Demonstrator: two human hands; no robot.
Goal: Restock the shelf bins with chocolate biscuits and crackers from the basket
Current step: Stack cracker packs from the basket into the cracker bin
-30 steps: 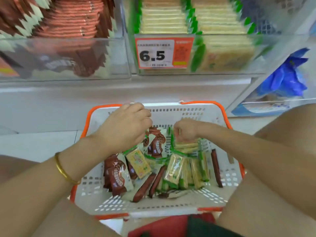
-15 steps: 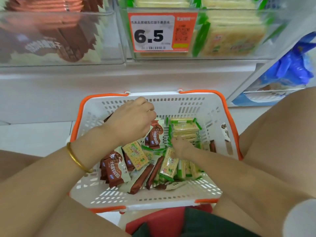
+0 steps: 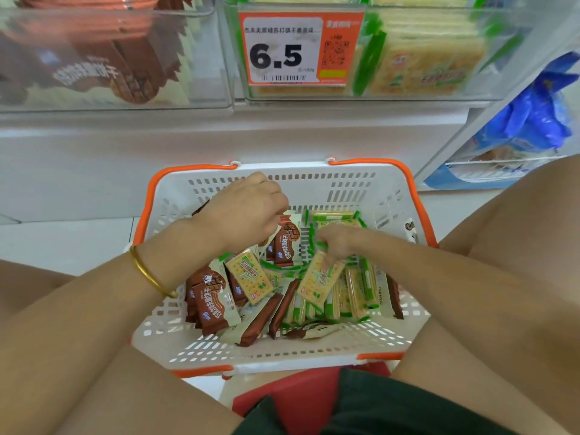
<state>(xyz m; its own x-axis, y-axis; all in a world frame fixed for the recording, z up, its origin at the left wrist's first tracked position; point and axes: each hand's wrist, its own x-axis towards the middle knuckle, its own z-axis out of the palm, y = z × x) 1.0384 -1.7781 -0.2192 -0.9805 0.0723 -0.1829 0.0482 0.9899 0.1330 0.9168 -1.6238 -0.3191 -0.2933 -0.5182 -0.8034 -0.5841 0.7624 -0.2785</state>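
Many packs lay in the basket [image 3: 314,183], so the restock looked far from finished. Brown choc biscuit packs [image 3: 210,296] were heaped on its left side, green-edged cracker packs [image 3: 351,293] stood on edge to the right, w/ a few mixed in the middle. Above, the choc bin [image 3: 110,58] and the cracker bin [image 3: 423,58] each held stock already, the cracker one carrying the price tag [image 3: 298,48]. How much room either had left, couldn't tell.

Both hands were down in the basket, nothing en route to the shelf. Left hand [image 3: 244,211], gold bangle [image 3: 150,274] on the wrist, had its fingers curled tight on a choc pack [image 3: 284,246] by the top edge, poss. two together. Right hand [image 3: 337,241] had its fingers bent down, pinching one cracker pack [image 3: 320,274] at its upper end. That pack was tilted, its lower end resting among the others. Judged as the grab stage, lift not yet done.
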